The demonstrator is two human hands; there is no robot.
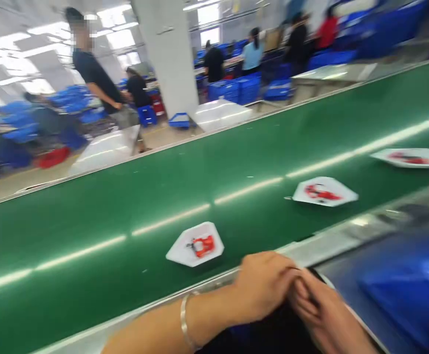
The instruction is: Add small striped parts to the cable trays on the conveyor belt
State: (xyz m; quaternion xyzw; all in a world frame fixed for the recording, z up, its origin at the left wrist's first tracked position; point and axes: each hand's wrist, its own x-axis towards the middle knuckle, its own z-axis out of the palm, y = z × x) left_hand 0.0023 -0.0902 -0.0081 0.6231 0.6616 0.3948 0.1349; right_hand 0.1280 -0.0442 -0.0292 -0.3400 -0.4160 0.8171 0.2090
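Green belt (89,236) was met at its near edge by left hand (264,287) and right hand (310,309), held together at lower centre; no grip could be told. White card (177,250) bearing red part (204,246) was seen on the belt just above them.

No lettering, brand or number is legible in this view. The nearest white card (181,250), on the green conveyor belt (89,246) just ahead of the left hand (262,287), bears a red printed figure (203,246), too blurred to read as any sign. Two further white cards (324,191), farther along the belt beyond the right hand (310,309), bear similar red marks, equally illegible.
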